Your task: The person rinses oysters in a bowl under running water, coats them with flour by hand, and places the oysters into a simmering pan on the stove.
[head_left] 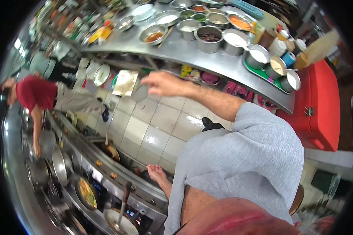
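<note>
My right hand is stretched out in the upper middle, slightly blurred, fingers loosely bent and apart, with nothing visible in it. Just beyond its fingertips lies a shiny foil-like rectangular sheet or lid; the two look apart. A dim round object beside them is too blurred to name. Lower down, my left hand hangs near the stove's front edge, palm up, with fingers slightly curled and empty. On the stove are a pan with yellow and green food and a pan with a ladle in it.
Along the top runs a steel counter with bowls, pots and bottles. A red cooler stands at the right. At the left, a person in a red shirt reaches over the stove; another person is behind. Tiled floor lies between.
</note>
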Available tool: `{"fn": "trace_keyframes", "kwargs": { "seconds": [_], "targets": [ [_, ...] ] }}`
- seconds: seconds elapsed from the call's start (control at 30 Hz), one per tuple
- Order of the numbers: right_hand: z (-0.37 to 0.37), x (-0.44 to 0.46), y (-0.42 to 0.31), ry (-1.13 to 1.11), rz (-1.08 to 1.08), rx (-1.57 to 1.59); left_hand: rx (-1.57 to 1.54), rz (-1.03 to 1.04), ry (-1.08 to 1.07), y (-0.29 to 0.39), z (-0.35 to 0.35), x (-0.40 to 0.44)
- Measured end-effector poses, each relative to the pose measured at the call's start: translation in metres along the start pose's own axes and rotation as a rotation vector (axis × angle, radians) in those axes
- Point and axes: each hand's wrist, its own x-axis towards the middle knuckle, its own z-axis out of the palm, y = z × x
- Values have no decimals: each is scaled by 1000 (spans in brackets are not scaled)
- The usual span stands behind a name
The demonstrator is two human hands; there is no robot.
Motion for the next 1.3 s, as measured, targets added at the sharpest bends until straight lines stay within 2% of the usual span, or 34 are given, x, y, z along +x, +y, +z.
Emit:
{"fn": "trace_keyframes", "kwargs": {
  "seconds": [0.07, 0.13, 0.17, 0.2, 0.27, 0.3, 0.37, 0.4, 0.43, 0.5, 0.53, 0.6, 0.7, 0.73, 0.8, 0.93, 1.0, 1.07, 1.13, 1.27, 1.3],
  "targets": [
    [-76, 3, 26, 347, -23, -199, 35, -3, -11, -6, 27, 16],
    [-170, -11, 55, 526, 82, -407, 72, -4, -66, -18, 59, 24],
    [-213, -22, 80, 699, 11, -502, 89, -38, -98, -26, 69, 33],
    [-261, -39, 102, 777, 35, -510, 107, -72, -126, -36, 79, 43],
    [-355, -86, 130, 766, 267, -772, 158, -109, -137, -55, 107, 52],
    [-396, -108, 135, 688, 635, -561, 213, -133, -126, -63, 130, 47],
    [-458, -157, 149, 641, 614, -1014, 316, -166, -132, -81, 164, 45],
    [-487, -186, 175, 590, 617, -1053, 325, -173, -133, -88, 178, 46],
    [-497, -199, 178, 519, 713, -918, 389, -170, -192, -94, 190, 48],
    [-512, -225, 201, 98, 866, -921, 468, -178, -265, -106, 215, 51],
    [-511, -244, 231, 99, 866, -913, 474, -181, -267, -110, 229, 51],
    [-508, -248, 250, -303, 903, -996, 529, -208, -315, -113, 248, 57],
    [-497, -251, 258, -291, 1101, -867, 504, -146, -326, -103, 269, 48],
    [-486, -243, 238, -212, 1044, -879, 553, -150, -325, -99, 272, 49],
    [-483, -230, 226, -280, 1039, -818, 577, -148, -299, -96, 266, 54],
    [-484, -248, 250, -184, 964, -729, 818, -89, -221, -111, 217, 77],
    [-490, -253, 259, -163, 996, -797, 886, -79, -163, -119, 185, 78],
    [-521, -276, 286, 51, 848, -804, 997, -165, -124, -124, 149, 74],
    [-515, -210, 169, 36, 952, -715, 1030, -190, -66, -126, 118, 65],
    [-571, -185, 97, 395, 659, -554, 1075, -220, -6, -122, 97, 47],
    [-565, -169, 69, 549, 499, -551, 1062, -223, 9, -124, 91, 51]
  ]
}}
